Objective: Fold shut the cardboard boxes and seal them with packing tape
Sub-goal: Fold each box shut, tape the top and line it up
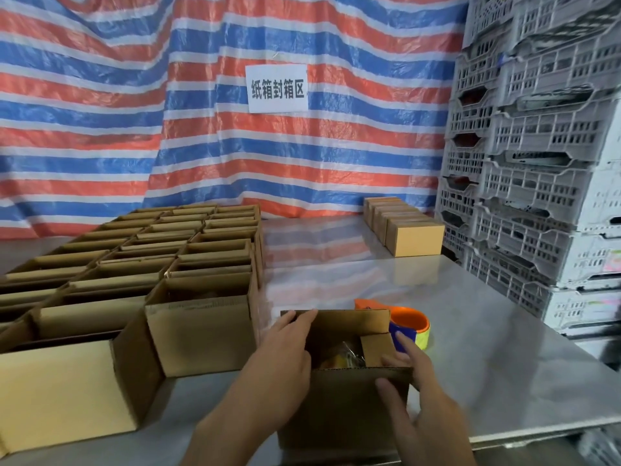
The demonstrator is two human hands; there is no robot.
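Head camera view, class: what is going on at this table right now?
A person is folding an open cardboard box at the near edge of a metal table. The left hand rests against its left side and the right hand pushes the small right flap inward; the top is not yet shut. The tape dispenser sits untouched just behind it. Many open boxes wait on the left; closed boxes stand at the far right.

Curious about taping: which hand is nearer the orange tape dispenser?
Right. The right hand touches the box on its right flap, beside the tape dispenser; the left hand rests on its left side.
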